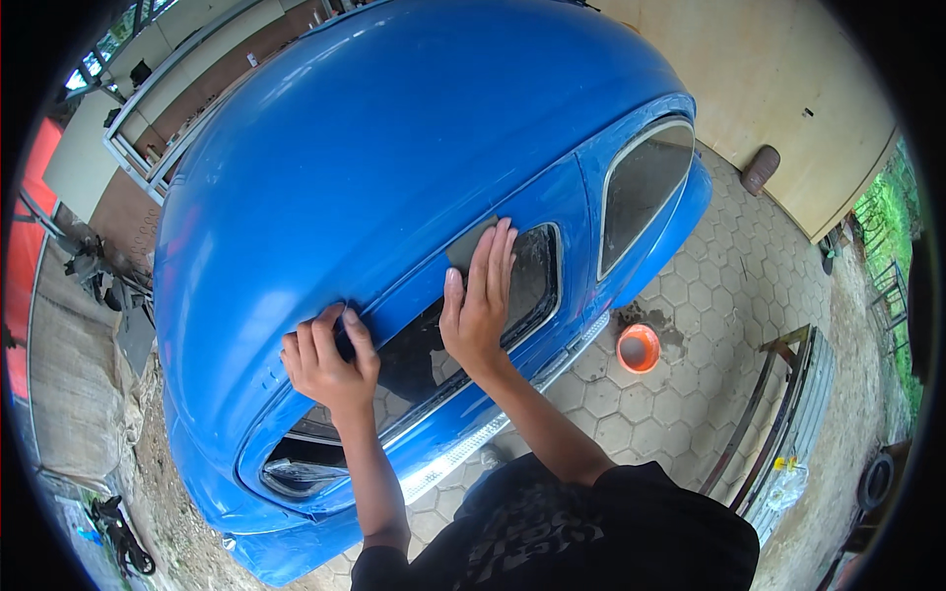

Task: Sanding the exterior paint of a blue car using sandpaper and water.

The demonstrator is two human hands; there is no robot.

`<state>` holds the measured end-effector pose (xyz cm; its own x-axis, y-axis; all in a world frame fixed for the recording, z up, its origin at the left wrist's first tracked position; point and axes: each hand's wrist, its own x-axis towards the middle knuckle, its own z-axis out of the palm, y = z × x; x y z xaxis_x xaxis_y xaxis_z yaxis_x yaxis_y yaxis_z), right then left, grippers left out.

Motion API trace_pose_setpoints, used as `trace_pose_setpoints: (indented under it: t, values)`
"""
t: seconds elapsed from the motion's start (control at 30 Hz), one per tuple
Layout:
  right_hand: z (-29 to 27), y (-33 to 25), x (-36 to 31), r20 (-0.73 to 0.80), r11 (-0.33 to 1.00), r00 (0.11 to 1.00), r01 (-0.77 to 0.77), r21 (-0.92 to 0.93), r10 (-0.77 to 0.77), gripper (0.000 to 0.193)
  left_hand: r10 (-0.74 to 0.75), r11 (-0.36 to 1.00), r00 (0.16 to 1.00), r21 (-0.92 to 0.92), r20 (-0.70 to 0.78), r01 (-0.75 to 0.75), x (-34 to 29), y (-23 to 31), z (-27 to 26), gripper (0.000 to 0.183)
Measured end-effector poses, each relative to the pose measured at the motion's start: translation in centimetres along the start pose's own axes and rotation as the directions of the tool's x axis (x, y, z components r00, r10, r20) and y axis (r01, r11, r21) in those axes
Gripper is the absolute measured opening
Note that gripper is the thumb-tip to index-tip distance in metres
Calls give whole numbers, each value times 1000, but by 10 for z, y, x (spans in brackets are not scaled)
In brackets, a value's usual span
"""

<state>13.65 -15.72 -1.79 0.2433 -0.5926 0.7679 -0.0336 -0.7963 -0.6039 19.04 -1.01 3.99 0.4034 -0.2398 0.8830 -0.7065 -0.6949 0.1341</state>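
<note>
A blue car (384, 148) with a rounded roof stands in front of me. My right hand (480, 305) holds a grey-brown sheet of sandpaper (469, 246) flat against the strip above the side window, its fingers stretched over the sheet. Further left, my left hand (333, 360) is closed at the roof's edge, fingers curled and thumb opposite. Something dark shows between thumb and fingers; I cannot make out what it is. Below both hands lies the dark side window (414, 362) with its pale trim.
An orange bucket (639, 349) with cloudy liquid stands on hexagonal pavers beside a wet patch. To the right are a metal-framed bench (788, 424) and a clear plastic bag (786, 487). A wooden panel (759, 69) stands behind the car; a metal rack (138, 163) is at far left.
</note>
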Motion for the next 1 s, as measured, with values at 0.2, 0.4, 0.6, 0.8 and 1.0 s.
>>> trace_pose_setpoints:
  t: [0.2,0.4,0.6,0.8,1.0]
  values:
    - [-11,50,69,-122,955,955,-283,-94,271,56,74,997,996,-24,-54,-75,2,-2,4,8]
    - [-15,39,46,52,985,991,-120,-121,127,60,61,998,998,-4,-30,-61,5,4,2,8]
    - [-16,36,56,76,957,964,-241,-163,255,65,89,996,995,-9,-41,-89,5,2,2,8]
    - [-28,60,95,-7,932,938,-344,-113,346,68,57,998,998,-21,8,-56,6,8,-2,11]
    - [-22,63,96,-32,939,951,-309,-153,308,68,52,998,999,-27,1,-52,6,9,-1,13]
